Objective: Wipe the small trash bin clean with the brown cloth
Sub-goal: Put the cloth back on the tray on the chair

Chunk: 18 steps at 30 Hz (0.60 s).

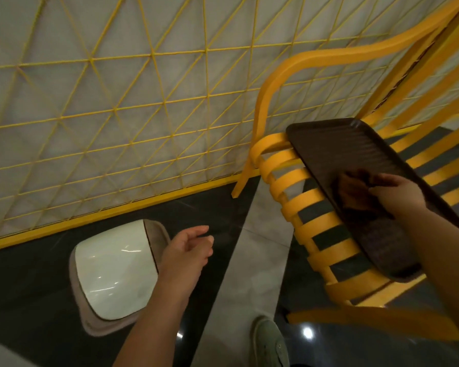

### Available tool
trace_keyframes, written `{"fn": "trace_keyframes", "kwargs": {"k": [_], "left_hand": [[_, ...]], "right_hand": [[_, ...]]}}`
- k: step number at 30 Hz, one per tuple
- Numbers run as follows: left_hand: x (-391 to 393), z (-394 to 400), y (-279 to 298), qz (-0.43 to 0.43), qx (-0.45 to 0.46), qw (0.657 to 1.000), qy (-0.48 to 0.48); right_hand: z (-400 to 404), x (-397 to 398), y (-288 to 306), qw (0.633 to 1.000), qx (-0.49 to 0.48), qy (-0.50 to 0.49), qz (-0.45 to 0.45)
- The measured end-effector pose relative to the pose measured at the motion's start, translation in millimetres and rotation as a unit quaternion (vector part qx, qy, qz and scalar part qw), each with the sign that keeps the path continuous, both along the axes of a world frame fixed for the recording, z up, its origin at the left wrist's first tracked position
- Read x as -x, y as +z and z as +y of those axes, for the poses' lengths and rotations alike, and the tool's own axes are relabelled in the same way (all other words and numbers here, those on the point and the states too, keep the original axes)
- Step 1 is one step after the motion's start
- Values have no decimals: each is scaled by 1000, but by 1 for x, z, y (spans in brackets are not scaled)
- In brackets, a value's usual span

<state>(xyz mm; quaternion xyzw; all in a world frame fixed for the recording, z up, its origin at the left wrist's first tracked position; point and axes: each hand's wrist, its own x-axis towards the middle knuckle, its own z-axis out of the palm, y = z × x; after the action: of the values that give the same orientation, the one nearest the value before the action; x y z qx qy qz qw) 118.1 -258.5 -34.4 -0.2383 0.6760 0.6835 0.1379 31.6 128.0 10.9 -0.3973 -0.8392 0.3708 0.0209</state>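
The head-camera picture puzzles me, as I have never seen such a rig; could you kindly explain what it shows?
There is no machine here: a person wears a wide-angle camera on the head, looking down at their own bare hands. The right hand grips the brown cloth, which lies on a dark ridged tray. That tray rests on a yellow slatted chair. The left hand hangs loosely curled, holding nothing, beside the small white trash bin on the floor. A yellow wire fence stands behind, and a shoe shows at the bottom.
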Motion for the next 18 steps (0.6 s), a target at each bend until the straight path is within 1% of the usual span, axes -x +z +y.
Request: {"fn": "trace_keyframes", "kwargs": {"k": [1, 2, 3, 4, 6, 8, 10, 18], "left_hand": [[2, 5, 0, 2, 4, 1000, -4], [4, 9, 1, 4, 7, 1000, -7], [6, 13, 2, 6, 9, 1000, -11], [6, 17, 3, 8, 9, 1000, -15], [7, 26, 4, 10, 8, 1000, -27], [8, 33, 5, 11, 12, 999, -39], [11, 40, 5, 12, 14, 999, -51], [34, 72, -10, 5, 19, 996, -92]], "right_hand": [[0, -1, -3, 995, -91, 27, -26], [-2, -1, -6, 982, -175, 57, -34], [-5, -1, -9, 970, -225, 90, -28], [-9, 0, -13, 963, -239, 119, -27], [-19, 2, -23, 964, -204, 158, -70], [-27, 3, -35, 970, -139, 163, -118], [-33, 2, -44, 973, -112, 160, -122], [-38, 4, -63, 977, -122, 136, -107]]}}
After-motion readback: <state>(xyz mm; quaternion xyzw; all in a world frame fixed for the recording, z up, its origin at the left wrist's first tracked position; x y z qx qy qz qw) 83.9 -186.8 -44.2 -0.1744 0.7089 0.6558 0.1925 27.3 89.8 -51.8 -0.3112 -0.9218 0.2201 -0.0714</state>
